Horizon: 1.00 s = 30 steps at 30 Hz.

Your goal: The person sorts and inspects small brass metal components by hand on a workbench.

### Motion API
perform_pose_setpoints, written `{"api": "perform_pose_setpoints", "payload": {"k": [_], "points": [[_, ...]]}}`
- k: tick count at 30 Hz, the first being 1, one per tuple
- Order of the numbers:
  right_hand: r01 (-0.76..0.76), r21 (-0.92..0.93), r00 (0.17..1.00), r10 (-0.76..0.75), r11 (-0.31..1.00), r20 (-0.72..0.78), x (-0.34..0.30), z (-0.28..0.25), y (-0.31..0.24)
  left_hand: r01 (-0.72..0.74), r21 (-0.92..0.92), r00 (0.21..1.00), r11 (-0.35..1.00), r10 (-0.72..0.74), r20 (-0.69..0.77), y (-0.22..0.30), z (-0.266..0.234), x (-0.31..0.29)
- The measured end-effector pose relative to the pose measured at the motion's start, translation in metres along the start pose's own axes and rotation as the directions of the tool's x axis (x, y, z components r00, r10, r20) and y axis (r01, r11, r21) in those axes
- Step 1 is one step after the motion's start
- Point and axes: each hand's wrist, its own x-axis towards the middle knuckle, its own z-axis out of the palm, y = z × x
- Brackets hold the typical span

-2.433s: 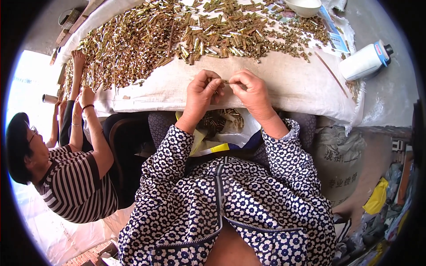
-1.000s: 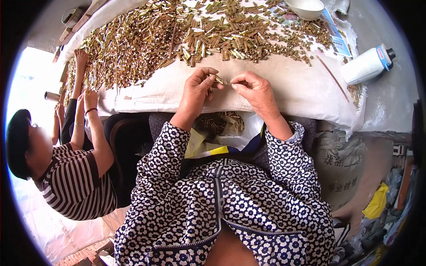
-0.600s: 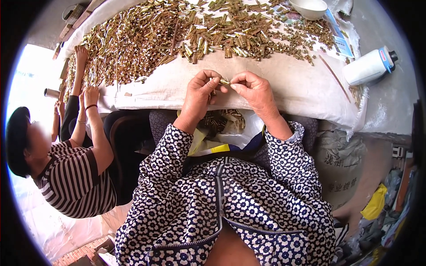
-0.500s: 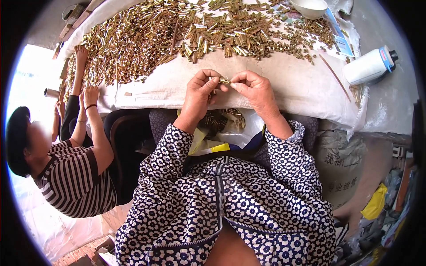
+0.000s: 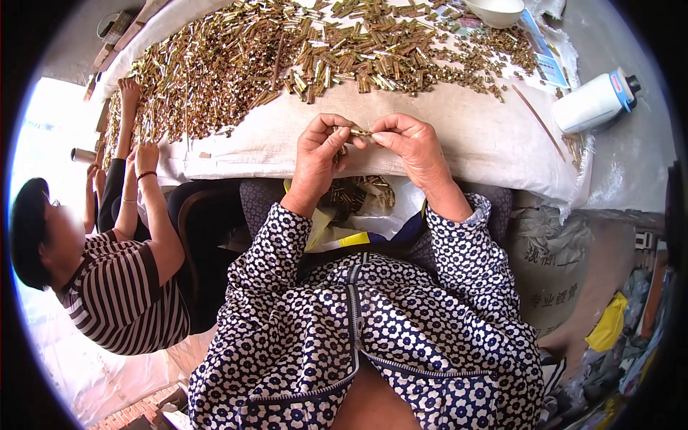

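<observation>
Over the near edge of the cloth-covered table, my left hand (image 5: 315, 159) pinches a small brass-coloured metal piece (image 5: 360, 132) between thumb and fingers. More metal seems to be tucked in its curled fingers, largely hidden. Closed on the right end of the same piece are the thumb and forefinger of my right hand (image 5: 416, 152). The piece is too small for its exact kind to show. Below my hands, a white, yellow and blue bag (image 5: 407, 208) lies open on my lap with many slender brass-coloured pieces (image 5: 350, 197) inside.
Heaps of brass-coloured metal parts (image 5: 215, 72) cover the table's far side. A white bowl (image 5: 498, 11), a thin stick (image 5: 537, 120) and a white bottle (image 5: 595, 102) are at the right. On my left a person in a striped shirt (image 5: 122, 294) reaches toward the heap.
My left fingers and thumb have shifted slightly around the metal piece. Both hands stay in nearly the same place, and the person on the left has barely moved.
</observation>
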Motion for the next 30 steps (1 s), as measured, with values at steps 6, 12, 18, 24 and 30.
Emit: {"api": "perform_pose_setpoints", "payload": {"k": [6, 12, 18, 24, 30], "points": [[0.012, -0.193, 1.0, -0.016, 0.981, -0.016, -0.003, 0.003, -0.009, 0.005, 0.042, 1.0, 0.999, -0.005, 0.013, -0.003, -0.003, 0.0], [0.003, -0.144, 1.0, -0.007, 0.99, -0.024, -0.002, 0.002, -0.005, 0.0, 0.021, 0.999, 1.0, 0.001, -0.036, -0.004, 0.002, 0.0], [0.024, -0.054, 1.0, -0.025, 0.998, -0.015, 0.0, 0.001, -0.003, 0.003, 0.013, 0.999, 1.0, -0.003, -0.037, -0.004, 0.002, 0.002], [0.098, -0.28, 0.994, -0.11, 0.955, -0.026, -0.002, 0.003, -0.005, -0.046, 0.123, 0.999, 0.991, 0.046, 0.001, -0.007, -0.002, 0.004], [0.248, -0.747, 0.965, -0.226, 0.617, 0.134, -0.002, -0.003, -0.007, -0.356, 0.75, 0.932, 0.557, 0.272, 0.24, -0.019, 0.008, 0.006]]}}
